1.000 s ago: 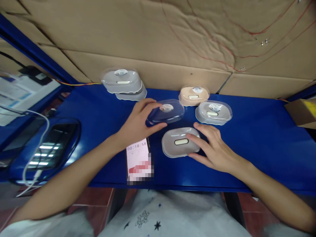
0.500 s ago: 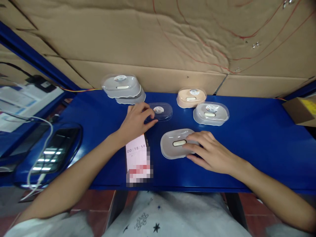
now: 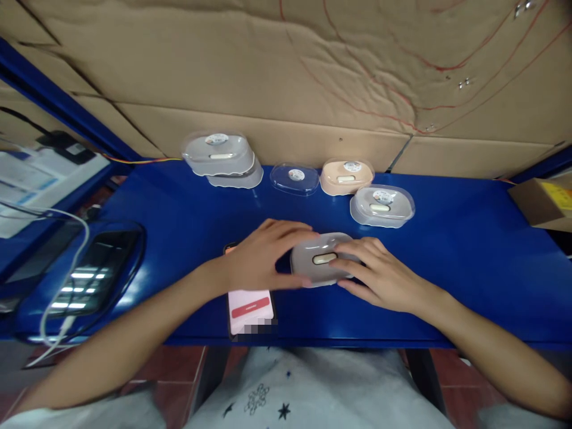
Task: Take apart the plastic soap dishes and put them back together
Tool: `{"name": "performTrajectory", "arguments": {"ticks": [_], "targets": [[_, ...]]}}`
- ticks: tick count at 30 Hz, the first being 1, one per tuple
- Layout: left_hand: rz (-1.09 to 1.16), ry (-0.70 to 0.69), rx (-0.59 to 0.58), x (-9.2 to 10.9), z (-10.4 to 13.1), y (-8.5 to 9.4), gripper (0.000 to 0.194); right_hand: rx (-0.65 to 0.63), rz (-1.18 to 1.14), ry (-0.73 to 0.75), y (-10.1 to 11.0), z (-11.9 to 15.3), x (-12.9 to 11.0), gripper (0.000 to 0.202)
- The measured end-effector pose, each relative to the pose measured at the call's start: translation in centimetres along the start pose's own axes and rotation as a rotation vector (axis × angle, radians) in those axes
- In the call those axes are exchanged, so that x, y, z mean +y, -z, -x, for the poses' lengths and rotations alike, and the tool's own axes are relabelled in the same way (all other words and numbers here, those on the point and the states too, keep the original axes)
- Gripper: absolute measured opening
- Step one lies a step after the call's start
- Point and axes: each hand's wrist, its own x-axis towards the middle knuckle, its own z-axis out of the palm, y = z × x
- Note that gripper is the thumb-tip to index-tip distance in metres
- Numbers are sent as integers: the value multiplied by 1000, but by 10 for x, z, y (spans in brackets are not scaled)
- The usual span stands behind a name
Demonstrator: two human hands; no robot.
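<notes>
A grey oval box [image 3: 305, 260] with a cream pill-shaped handle sits at the near middle of the blue table [image 3: 469, 262]. The right hand [image 3: 373, 268] has its right end between thumb and fingers, one fingertip against the handle. The left hand [image 3: 272, 256], slightly blurred, is curved around the left end, fingertips at the far edge and thumb at the near edge; whether it grips firmly I cannot tell. Partly under that hand, to the left, lies a smartphone [image 3: 251, 316] with a lit screen.

Beyond the box, on the far side, lies a clear plastic lid [image 3: 295, 181] with a round white sticker, apart from both hands. Right of it stands a peach oval box [image 3: 333, 180], and nearer and farther right, a lidded grey box [image 3: 397, 208]. Far left are two more, an upper grey box [image 3: 218, 158] overlapping a lower grey box [image 3: 239, 178].

At the left edge, a dark-screened device [image 3: 100, 268] lies near a white cable [image 3: 43, 316]. A cardboard carton [image 3: 538, 202] stands far right, and cardboard sheeting [image 3: 201, 59] backs the table.
</notes>
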Motion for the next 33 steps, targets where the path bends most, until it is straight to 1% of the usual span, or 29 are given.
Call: {"name": "performTrajectory", "arguments": {"ticks": [1, 2, 3, 4, 6, 8, 10, 13, 16, 19, 22, 24, 29, 33], "targets": [[-3, -14, -24, 7, 2, -4, 82, 1, -5, -3, 0, 0, 0, 34], [-17, -15, -34, 12, 3, -7, 86, -2, -12, -7, 0, 0, 0, 35], [-19, -5, -35, 16, 4, -11, 84, -8, -20, -13, 0, 0, 1, 37], [0, 14, -33, 17, 5, -13, 81, -13, -27, -19, 0, 1, 1, 40], [110, 56, -16, 15, 4, -15, 75, -26, -29, -38, 0, 1, 2, 50], [256, 97, 1, 8, 3, -12, 68, -36, -13, -65, 0, 1, 3, 57], [348, 130, 18, 3, 1, -7, 58, -27, 8, -87, 0, 1, 4, 58], [426, 161, 19, 2, -2, -1, 42, 33, 45, -87, 0, 1, 6, 56], [556, 211, -12, 6, -4, 1, 35, 133, 95, -49, 2, 4, 5, 57], [641, 294, -39, 9, -5, 0, 38, 209, 153, -52, 5, 8, 3, 62], [643, 361, -39, 9, -6, 1, 46, 186, 195, -61, 9, 9, 1, 63], [638, 397, -34, 9, -6, 1, 51, 162, 217, -40, 10, 8, 1, 63], [659, 486, -24, 12, -6, 0, 60, 227, 259, 59, 5, 7, 4, 64], [649, 550, 43, 11, -6, -3, 64, 210, 228, 46, 2, 8, 3, 63]]}}
